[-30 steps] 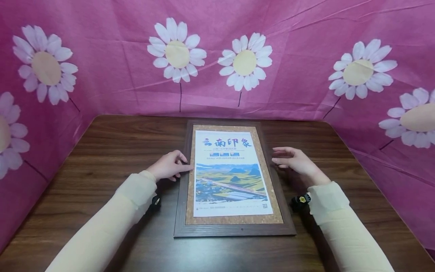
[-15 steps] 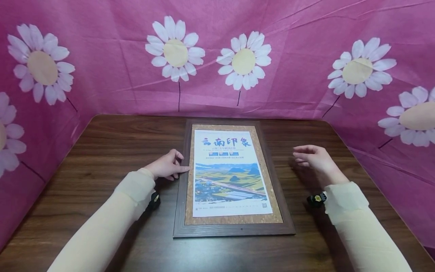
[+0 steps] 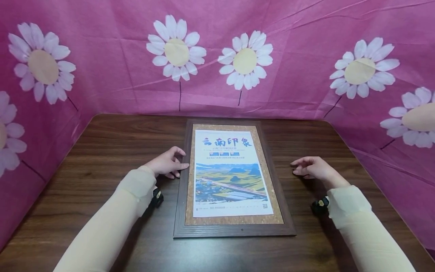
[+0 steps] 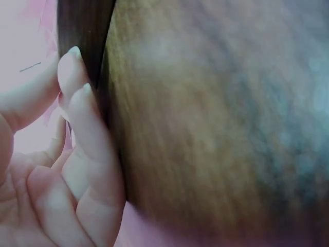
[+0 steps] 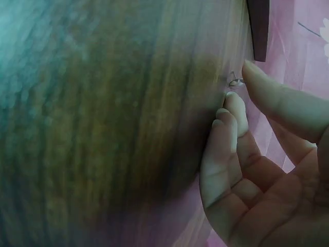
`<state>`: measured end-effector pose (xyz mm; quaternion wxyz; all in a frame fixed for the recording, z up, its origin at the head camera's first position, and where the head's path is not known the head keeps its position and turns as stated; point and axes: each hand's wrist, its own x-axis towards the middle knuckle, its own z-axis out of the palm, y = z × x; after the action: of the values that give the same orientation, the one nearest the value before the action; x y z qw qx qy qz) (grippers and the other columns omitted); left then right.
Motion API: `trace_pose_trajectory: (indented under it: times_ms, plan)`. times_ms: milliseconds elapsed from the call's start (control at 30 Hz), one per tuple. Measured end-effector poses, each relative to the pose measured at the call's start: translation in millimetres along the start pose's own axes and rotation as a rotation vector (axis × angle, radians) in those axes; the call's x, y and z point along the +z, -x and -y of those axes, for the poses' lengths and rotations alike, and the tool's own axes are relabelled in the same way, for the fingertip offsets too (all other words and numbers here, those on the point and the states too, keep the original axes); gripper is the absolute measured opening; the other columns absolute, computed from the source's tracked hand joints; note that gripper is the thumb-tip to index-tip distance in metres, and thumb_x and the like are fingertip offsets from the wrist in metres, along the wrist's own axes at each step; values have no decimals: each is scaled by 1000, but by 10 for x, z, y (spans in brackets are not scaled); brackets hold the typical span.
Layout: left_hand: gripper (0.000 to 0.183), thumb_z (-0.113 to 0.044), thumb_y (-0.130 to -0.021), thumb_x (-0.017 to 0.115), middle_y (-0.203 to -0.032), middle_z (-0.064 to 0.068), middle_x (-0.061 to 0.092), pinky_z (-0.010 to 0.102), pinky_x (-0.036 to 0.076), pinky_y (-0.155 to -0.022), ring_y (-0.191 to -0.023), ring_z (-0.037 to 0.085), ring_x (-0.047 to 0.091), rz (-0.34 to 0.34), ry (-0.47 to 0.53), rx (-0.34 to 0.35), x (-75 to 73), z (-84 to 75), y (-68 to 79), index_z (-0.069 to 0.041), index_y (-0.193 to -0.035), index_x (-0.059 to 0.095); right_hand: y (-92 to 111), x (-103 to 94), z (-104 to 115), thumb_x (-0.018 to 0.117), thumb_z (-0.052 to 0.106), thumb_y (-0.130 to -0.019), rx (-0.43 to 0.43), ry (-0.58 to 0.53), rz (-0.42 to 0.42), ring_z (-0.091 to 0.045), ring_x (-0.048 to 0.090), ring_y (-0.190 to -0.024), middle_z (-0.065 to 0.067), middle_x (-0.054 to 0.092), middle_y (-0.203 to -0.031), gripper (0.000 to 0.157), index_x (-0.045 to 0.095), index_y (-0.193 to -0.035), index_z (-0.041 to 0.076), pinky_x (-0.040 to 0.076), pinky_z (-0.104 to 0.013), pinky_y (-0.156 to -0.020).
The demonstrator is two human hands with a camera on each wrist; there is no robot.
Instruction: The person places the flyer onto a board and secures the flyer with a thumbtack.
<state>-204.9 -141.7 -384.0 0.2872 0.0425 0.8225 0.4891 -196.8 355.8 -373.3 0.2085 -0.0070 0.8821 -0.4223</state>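
Note:
A dark brown framed cork board [image 3: 234,229] lies on the table, bearing a white printed sheet [image 3: 217,151] with a coloured landscape and large Chinese characters. At its left edge rests my left hand [image 3: 166,162], thumb laid on the frame and fingers bent beside it. In the left wrist view, its fingertips [image 4: 75,54] touch the frame's side [image 4: 87,31]. My right hand [image 3: 316,170] is low over the table, to the right of the board. Its thumb and fingertips come together round a tiny wire-like thing [image 5: 235,81], possibly a clear pushpin; its exact kind is unclear.
The brown wood-grain table [image 3: 112,139] extends on both sides of the board. Pink cloth [image 3: 292,87] with white daisies hangs behind and along both sides. A black device [image 3: 319,206] sits at the right wrist, another [image 3: 157,197] at the left.
My right hand has moved away from the board's right edge, rightward, then lowered toward the table. My left hand stays at the left edge with only a slight shift.

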Motion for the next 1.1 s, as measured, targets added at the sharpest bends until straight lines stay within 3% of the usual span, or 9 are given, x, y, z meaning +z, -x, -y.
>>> trace_pose_trajectory:
  times_ms: [300, 567, 1100]
  plan:
    - [55, -22, -97, 64, -85, 5, 53, 30, 55, -67, -69, 13, 62, -9, -42, 27, 15, 16, -15, -6, -139, 32, -47, 34, -56, 66, 3, -91, -25, -15, -25, 0, 59, -71, 10, 65, -79, 46, 51, -128, -19, 48, -23, -63]
    - [56, -21, -97, 65, -84, 4, 52, 30, 54, -67, -69, 13, 61, -11, -40, 20, 25, 20, -4, -6, -139, 31, -51, 26, -45, 71, 16, -91, 3, 73, -37, 2, 59, -78, 8, 74, -87, 43, 61, -120, -15, 51, -25, -70]
    - [56, -20, -97, 65, -84, 4, 52, 31, 55, -67, -69, 13, 62, -2, -26, 20, 10, 13, 8, -6, -139, 31, -94, 49, -10, 73, 21, -90, 1, 165, -74, -6, 56, -74, 6, 69, -83, 32, 71, -102, -8, 49, -26, -67]
